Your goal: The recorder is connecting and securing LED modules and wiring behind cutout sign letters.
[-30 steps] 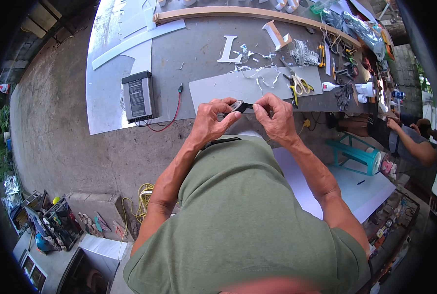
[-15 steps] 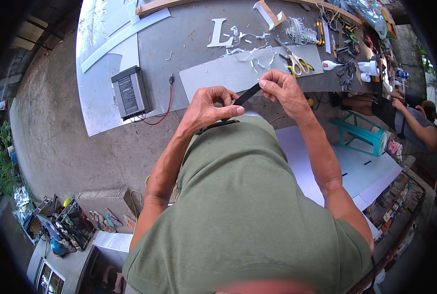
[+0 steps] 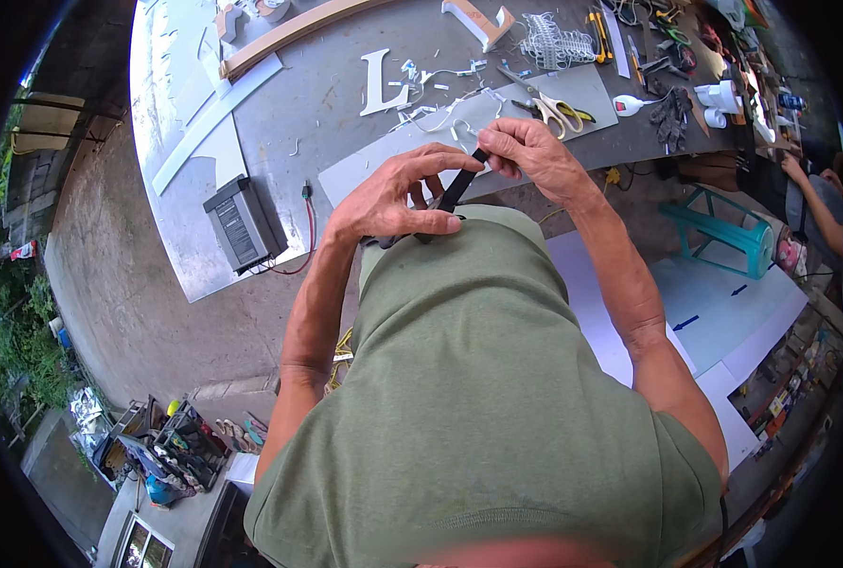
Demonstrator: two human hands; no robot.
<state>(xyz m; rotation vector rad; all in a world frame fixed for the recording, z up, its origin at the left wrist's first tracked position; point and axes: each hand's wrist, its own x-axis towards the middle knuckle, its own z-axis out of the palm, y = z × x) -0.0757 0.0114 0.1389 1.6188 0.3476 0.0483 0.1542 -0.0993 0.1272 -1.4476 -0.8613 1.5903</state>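
A narrow black strap runs between my hands, just in front of my waist at the table's near edge. My right hand pinches its upper end between thumb and fingers. Around the lower part curls my left hand, its thumb low by the strap and its index finger reaching up toward the right fingertips. The strap's lower end is partly hidden behind the left hand and close to the hem of my green shirt. Beyond the hands lie a pale sheet, scissors and a white letter shape.
The grey table carries small LED-like modules with wires, a grey power unit, a glue bottle and a dark glove. On the right stands a teal stool; another person is near it.
The view has shifted, so the table sits lower and further left. The strap is held more steeply, and my left thumb has slid down off its middle. Both hands remain at it.
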